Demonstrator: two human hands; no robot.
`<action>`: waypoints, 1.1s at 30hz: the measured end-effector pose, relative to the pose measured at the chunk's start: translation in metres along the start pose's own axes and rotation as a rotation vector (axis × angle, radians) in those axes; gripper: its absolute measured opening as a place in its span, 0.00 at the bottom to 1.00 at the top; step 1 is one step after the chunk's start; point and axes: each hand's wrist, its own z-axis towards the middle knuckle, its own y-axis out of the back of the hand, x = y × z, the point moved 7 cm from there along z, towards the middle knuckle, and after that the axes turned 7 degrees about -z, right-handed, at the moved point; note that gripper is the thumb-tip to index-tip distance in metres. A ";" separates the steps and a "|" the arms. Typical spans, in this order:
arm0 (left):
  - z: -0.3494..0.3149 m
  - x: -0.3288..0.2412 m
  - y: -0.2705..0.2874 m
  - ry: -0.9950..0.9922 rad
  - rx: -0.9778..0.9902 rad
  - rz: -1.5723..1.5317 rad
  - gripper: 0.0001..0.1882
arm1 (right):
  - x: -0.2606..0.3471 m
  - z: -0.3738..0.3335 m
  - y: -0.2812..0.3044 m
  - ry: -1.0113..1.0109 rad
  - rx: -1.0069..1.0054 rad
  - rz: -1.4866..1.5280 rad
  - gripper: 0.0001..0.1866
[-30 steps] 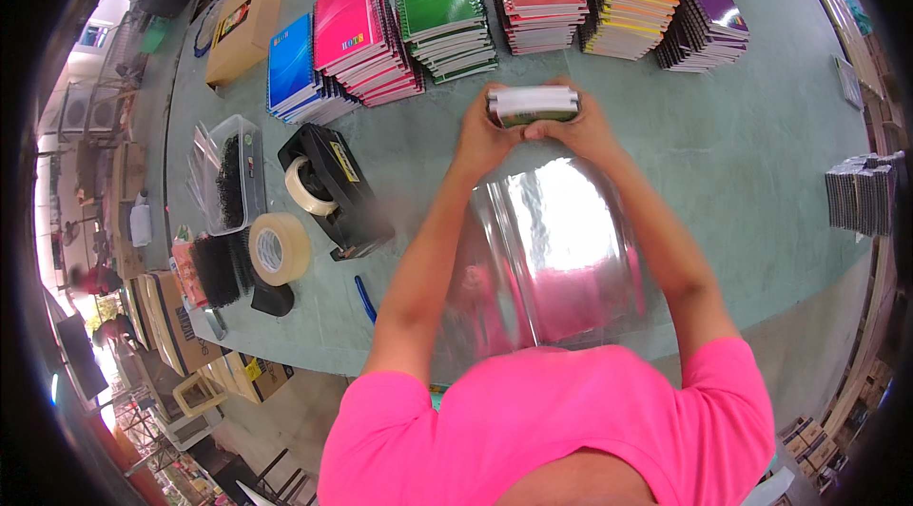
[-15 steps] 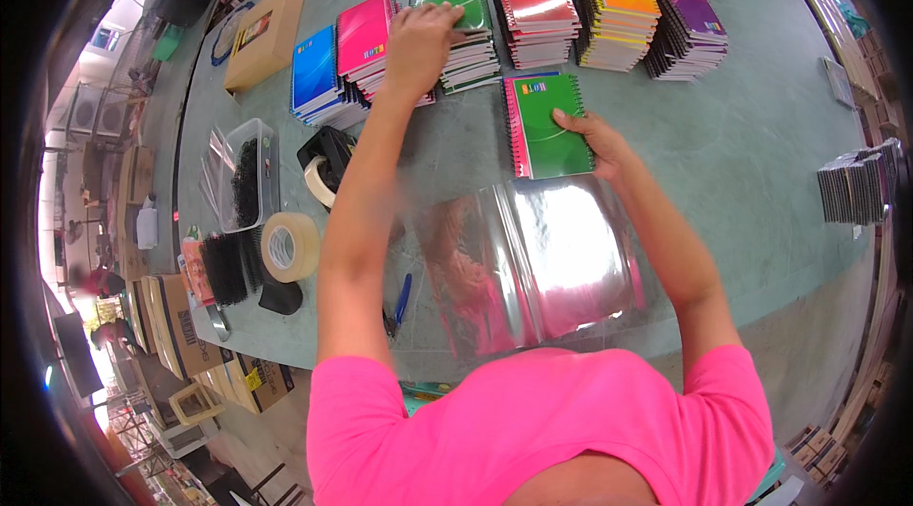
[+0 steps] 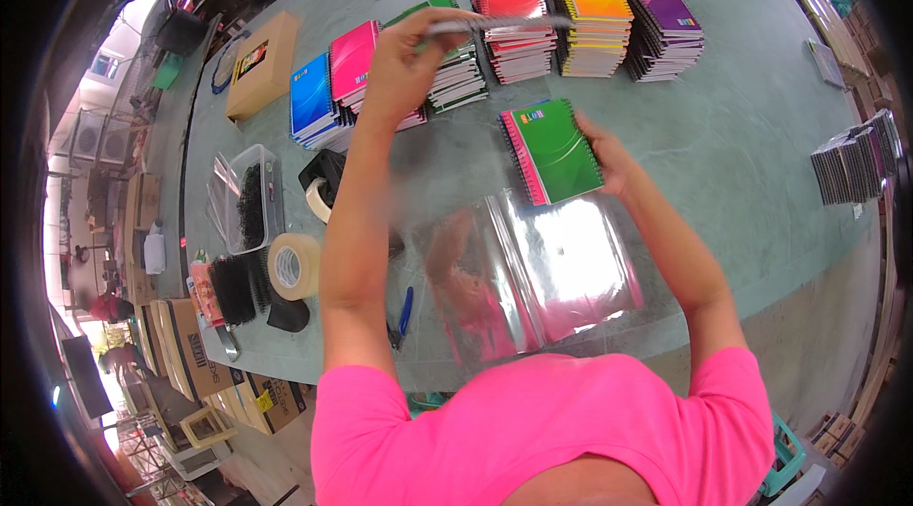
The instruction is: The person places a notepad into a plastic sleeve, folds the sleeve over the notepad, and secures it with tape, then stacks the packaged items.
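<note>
My left hand is raised over the green notebook stack, fingers closed on a spiral notebook seen nearly edge-on; its cover colour does not show. A small pile of spiral notebooks is gripped along its right edge by my right hand. Green lies on top of that pile, with pink and a bit of blue showing beneath. Below it, shiny clear plastic film is spread on the table.
Stacks of blue, pink, red, yellow and purple notebooks form a row at the back. At left are a plastic box, a tape roll and blue-handled cutters. Dark-edged notebooks stand far right.
My left hand has lifted a notebook off the green stack and tilted it edge-on. The pile in my right hand has shifted slightly nearer and turned a little.
</note>
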 end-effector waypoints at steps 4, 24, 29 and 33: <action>-0.004 -0.002 -0.094 -0.325 0.653 0.325 0.20 | 0.009 -0.021 -0.024 -0.006 0.113 0.085 0.27; 0.078 0.000 -0.178 -0.393 0.055 0.955 0.21 | 0.039 -0.086 0.042 0.348 -0.027 0.089 0.22; 0.131 0.040 -0.136 -0.184 0.081 1.067 0.15 | 0.044 -0.108 0.051 0.357 -0.043 0.048 0.24; 0.105 -0.033 -0.124 -0.120 -0.106 0.135 0.10 | 0.052 -0.131 0.049 0.368 0.008 0.303 0.27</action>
